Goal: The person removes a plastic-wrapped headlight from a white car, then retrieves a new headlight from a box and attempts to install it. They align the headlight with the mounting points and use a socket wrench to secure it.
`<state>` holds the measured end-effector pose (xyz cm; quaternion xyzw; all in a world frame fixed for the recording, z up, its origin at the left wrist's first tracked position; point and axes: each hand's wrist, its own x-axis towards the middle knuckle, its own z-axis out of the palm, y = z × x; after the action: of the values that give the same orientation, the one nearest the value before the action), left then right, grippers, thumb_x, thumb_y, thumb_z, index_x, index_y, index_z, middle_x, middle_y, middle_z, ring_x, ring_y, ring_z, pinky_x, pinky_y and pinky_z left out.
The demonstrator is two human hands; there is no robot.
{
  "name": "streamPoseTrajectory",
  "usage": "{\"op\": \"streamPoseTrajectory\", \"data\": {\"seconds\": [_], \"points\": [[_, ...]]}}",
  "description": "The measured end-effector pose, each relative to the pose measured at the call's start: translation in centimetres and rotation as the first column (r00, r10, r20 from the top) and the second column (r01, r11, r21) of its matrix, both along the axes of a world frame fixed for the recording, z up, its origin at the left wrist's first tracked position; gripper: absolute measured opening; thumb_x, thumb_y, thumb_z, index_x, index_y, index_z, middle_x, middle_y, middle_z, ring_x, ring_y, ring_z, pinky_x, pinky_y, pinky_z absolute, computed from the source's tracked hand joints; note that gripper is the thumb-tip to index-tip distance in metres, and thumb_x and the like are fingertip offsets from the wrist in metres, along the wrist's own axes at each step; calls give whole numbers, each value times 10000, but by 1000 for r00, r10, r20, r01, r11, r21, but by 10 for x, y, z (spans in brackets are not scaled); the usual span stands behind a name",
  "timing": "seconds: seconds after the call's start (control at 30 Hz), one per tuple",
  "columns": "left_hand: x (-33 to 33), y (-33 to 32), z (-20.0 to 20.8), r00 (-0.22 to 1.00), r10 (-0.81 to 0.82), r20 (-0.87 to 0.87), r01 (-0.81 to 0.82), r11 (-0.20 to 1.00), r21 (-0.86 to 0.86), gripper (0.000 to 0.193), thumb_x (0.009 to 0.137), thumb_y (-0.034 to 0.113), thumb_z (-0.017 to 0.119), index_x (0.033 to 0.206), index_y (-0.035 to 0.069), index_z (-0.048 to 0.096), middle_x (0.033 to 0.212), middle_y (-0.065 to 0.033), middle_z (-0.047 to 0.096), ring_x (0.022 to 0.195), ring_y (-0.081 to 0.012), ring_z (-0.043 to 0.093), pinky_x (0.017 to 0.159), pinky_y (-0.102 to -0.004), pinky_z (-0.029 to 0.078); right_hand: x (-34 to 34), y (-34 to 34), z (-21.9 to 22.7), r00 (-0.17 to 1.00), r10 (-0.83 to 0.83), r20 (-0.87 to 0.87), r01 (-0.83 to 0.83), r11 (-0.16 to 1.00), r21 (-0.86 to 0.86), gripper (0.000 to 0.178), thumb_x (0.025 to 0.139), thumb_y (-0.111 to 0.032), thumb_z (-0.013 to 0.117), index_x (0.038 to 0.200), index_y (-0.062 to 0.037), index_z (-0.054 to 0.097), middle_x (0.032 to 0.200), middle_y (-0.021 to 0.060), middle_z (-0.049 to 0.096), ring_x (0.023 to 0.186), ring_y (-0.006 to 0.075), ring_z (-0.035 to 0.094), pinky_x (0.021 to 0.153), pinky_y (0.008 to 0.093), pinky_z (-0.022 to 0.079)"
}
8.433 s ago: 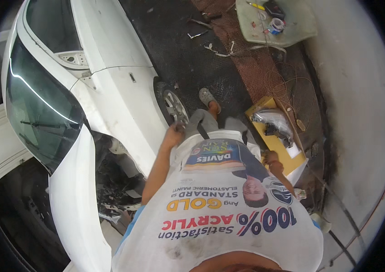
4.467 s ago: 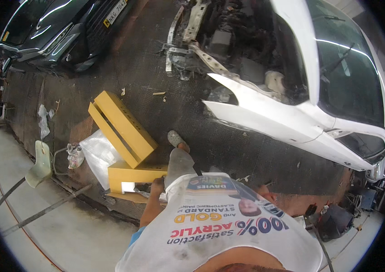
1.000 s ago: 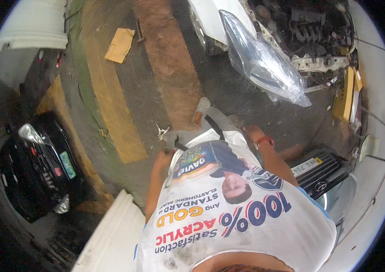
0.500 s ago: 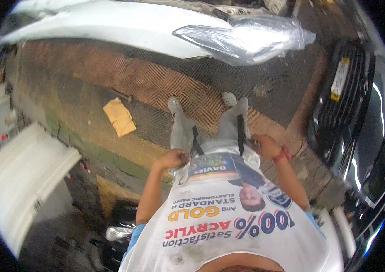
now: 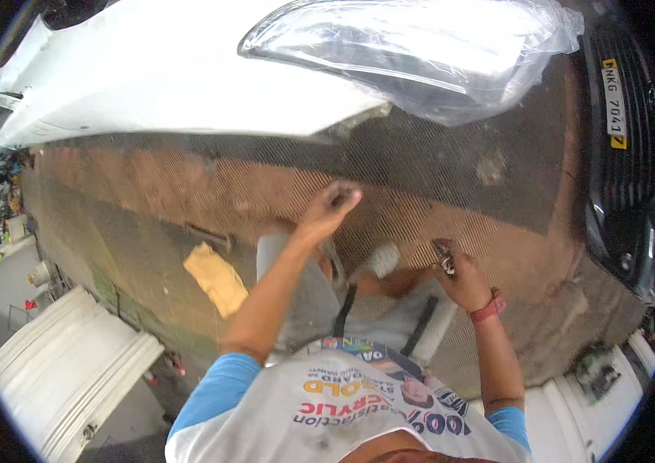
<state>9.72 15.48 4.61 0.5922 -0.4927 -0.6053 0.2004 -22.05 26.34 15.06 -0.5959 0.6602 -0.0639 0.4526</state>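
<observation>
My left hand [image 5: 329, 212] is raised in front of my knees, its fingers curled and slightly blurred. A dark patch shows between thumb and fingers; whether it is a held thing or a smudge I cannot make out. Lower and to the right, my right hand [image 5: 468, 284], with a red band on the wrist, is closed around a small dark, shiny thing [image 5: 445, 258]. Ahead of both hands is a white car body panel [image 5: 165, 89]. A headlight [image 5: 420, 50] wrapped in clear plastic sits at its right end. Neither hand touches the panel or the headlight.
A yellowish cloth or paper [image 5: 216, 279] lies on the floor [image 5: 135, 224] at left, near a short rod-like tool [image 5: 209, 233]. A dark car front [image 5: 624, 185] with a grille stands at right. White panels [image 5: 73, 370] are at lower left.
Both hands have lifted from my waist and reached forward, the left one farther. The white panel and headlight now appear closer, and my legs are more bent.
</observation>
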Motion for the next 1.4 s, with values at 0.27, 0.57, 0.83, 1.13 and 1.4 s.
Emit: {"op": "streamPoseTrajectory", "data": {"seconds": [0.27,0.57,0.83,1.13,1.4], "points": [[-74,-102,-82,572,190,-798,-263,964,41,839,927,561,674,1503,23,389,1404,-77,541,1054,-149,484,1038,-346,364,32,-82,-132,971,-94,219,188,868,-459,467,901,-196,719,1271,40,560,939,227,675,834,373,668,748,425,522],[-97,-134,-78,247,81,-966,-335,942,-7,568,976,543,600,1379,151,514,1312,-23,570,931,-138,450,889,-288,393,54,-85,-112,684,-279,674,623,704,-341,323,941,-100,671,1247,-6,630,860,-15,598,711,66,518,643,228,429],[-114,-148,-49,103,80,-991,-210,976,56,509,906,453,738,1257,127,565,1131,-11,603,873,-148,484,823,-297,392,76,-84,-54,725,-243,645,661,510,-550,320,948,-147,682,1236,-13,643,922,10,652,706,67,526,639,224,437],[-142,-148,-57,198,-133,-971,-147,976,-164,533,939,193,720,1394,77,466,1272,-61,586,1119,-188,585,1007,-347,463,117,-118,-41,862,-268,430,507,445,-739,375,912,-176,676,1228,22,635,991,151,727,848,173,669,786,327,529],[-152,-150,-44,299,-64,-952,-83,992,-93,410,1060,269,483,1365,-4,504,1277,-97,614,1134,-223,627,943,-357,533,138,-145,-46,906,-330,267,387,384,-839,408,905,-185,660,1261,6,600,1100,262,697,1001,393,693,862,426,538]]}}
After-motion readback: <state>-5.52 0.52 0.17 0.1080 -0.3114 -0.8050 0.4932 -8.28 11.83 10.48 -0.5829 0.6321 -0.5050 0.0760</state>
